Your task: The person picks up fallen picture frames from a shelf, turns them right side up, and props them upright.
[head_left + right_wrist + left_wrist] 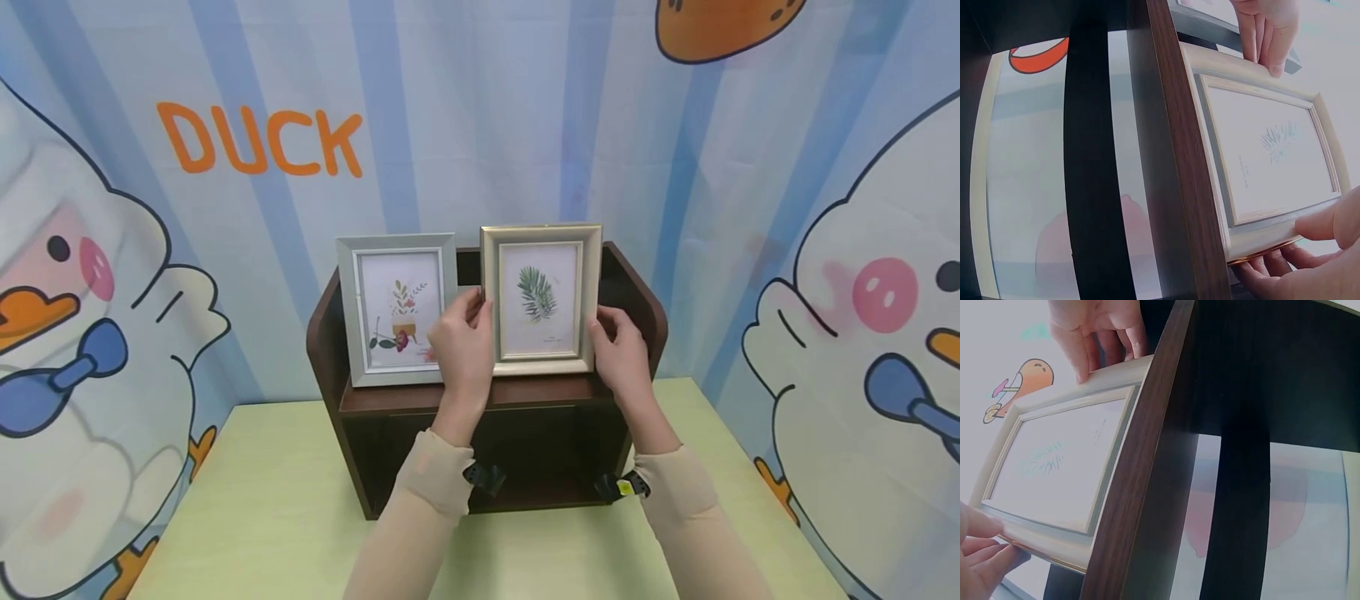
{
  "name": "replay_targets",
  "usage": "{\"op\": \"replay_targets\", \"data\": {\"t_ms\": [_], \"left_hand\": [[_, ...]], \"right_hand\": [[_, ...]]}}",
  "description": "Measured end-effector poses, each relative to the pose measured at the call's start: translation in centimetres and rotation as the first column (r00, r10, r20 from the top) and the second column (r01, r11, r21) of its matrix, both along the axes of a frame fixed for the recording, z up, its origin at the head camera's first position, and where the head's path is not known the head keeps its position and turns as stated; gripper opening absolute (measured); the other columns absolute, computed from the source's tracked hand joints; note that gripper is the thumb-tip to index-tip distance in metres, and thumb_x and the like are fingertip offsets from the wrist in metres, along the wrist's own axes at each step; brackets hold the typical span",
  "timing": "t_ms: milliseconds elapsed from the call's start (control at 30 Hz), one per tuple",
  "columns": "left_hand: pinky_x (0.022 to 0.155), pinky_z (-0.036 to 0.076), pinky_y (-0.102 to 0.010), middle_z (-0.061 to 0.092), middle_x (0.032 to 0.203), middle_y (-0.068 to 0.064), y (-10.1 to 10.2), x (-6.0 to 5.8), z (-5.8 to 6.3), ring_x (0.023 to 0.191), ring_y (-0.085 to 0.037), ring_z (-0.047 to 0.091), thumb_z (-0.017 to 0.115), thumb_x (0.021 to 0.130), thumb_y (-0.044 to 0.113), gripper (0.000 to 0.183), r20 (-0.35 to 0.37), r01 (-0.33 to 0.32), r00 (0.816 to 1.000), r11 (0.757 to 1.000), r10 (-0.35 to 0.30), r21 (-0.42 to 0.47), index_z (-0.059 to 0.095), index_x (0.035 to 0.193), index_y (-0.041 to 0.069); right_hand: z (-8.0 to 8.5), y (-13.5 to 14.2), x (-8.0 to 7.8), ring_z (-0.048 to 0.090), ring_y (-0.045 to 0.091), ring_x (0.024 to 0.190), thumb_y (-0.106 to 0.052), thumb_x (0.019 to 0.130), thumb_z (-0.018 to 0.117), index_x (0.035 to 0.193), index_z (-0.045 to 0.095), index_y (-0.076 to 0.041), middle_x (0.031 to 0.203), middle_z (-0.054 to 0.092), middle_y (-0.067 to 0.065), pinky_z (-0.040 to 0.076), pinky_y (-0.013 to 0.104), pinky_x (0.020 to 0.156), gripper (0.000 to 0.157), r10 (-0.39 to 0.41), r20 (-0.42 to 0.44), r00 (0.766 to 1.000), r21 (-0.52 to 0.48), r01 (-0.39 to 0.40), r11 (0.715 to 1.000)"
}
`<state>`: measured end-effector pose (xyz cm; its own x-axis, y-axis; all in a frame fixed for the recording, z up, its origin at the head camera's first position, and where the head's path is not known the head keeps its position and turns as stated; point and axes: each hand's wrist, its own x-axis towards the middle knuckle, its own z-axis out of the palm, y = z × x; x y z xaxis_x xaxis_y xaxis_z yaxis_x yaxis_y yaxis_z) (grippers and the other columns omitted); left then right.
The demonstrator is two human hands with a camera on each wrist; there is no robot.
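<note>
A gold picture frame with a green leaf print stands upright on the top shelf of a dark brown wooden rack. By its left side edge my left hand grips it, thumb in front and fingers behind. On the opposite edge my right hand pinches it the same way, lower down. Both wrist views show the gold frame's lower edge at the shelf board. Left of it stands a silver-grey picture frame with a potted plant print, partly covered by my left hand.
The rack stands on a pale yellow-green table, with an open lower compartment under the shelf. Behind hangs a striped blue curtain with duck drawings. A dark band is on each wrist.
</note>
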<state>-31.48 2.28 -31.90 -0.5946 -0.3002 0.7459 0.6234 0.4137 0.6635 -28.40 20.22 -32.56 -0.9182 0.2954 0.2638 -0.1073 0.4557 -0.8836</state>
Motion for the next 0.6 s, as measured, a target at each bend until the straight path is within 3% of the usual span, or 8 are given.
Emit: {"op": "replay_targets", "data": {"t_ms": [600], "left_hand": [[0.068, 0.051, -0.015, 0.067, 0.09, -0.014, 0.25, -0.38, -0.06, 0.08, -0.015, 0.066, 0.064, 0.08, 0.008, 0.019, -0.006, -0.005, 1.0, 1.0, 0.005, 0.02, 0.066, 0.096, -0.002]], "right_hand": [[-0.02, -0.05, -0.7, 0.051, 0.026, 0.105, -0.033, 0.092, 0.043, 0.128, 0.044, -0.012, 0.121, 0.051, 0.011, 0.045, 0.042, 0.084, 0.041, -0.029, 0.013, 0.999, -0.014, 0.029, 0.999]]}}
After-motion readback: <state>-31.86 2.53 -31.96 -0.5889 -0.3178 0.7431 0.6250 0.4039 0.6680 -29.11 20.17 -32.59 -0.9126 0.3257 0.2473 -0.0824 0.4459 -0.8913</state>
